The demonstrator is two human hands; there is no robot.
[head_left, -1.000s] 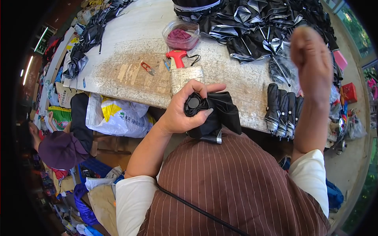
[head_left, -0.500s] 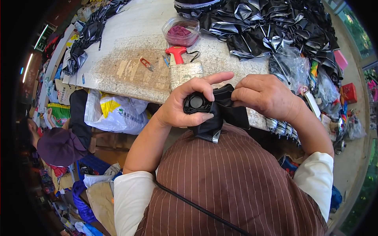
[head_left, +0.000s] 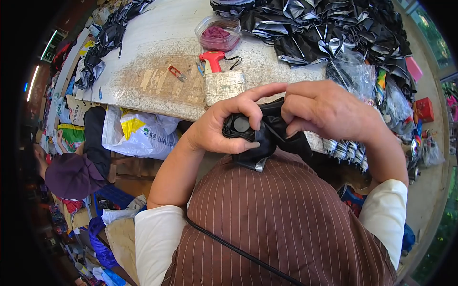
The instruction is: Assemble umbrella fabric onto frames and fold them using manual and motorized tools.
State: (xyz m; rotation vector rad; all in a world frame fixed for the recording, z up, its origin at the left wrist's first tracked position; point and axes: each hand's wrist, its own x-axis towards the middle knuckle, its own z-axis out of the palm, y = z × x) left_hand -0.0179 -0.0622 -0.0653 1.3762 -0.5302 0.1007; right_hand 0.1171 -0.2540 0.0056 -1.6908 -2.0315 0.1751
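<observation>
Folded black umbrella is held at chest height, just off the near edge of the tabletop, above the person's brown striped shirt. Left hand is wrapped around the round cap end, thumb and fingers closed on it; right hand pinches the loose black canopy fabric just beside that cap, fingers curled in. Judged state of work: the canopy is gathered close around the shaft but a flap with a silver lining hangs below the left hand, so tidying is partly done and not finished. Beyond the umbrella on the tabletop lie a silver-wrapped block, a red-handled tool, small red snips and a clear tub of dark red pieces; a heap of black and silver umbrellas crowds the far right. Open tabletop remains left of the block; the right side is hemmed in.
</observation>
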